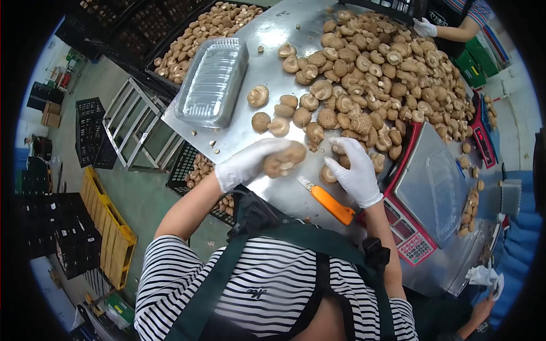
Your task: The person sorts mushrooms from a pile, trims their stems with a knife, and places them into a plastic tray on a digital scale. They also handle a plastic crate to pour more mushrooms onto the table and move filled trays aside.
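Several brown shiitake mushrooms point(287, 159) are gathered in my gloved left hand point(250, 162), its fingers closed around them and slightly blurred. At the pile's near edge, my gloved right hand point(357, 173) curls its thumb and fingers around a shiitake mushroom, mostly hidden by the glove. Another mushroom point(327, 174) lies by the right thumb. Between my hands, an orange-handled knife point(333, 204) rests on the metal table point(267, 199), blade pointing away from me. Beyond them spreads a large shiitake pile point(392, 74), with a few loose mushrooms point(258, 96) to its left.
Clear plastic trays point(213, 82) stand at the table's left edge. A red scale point(406, 227) with a tray on its plate is at right; a second scale point(482, 136) sits beyond. Mushroom crates point(199, 34) flank the table. Another person's gloved hand point(425, 27) touches a black crate.
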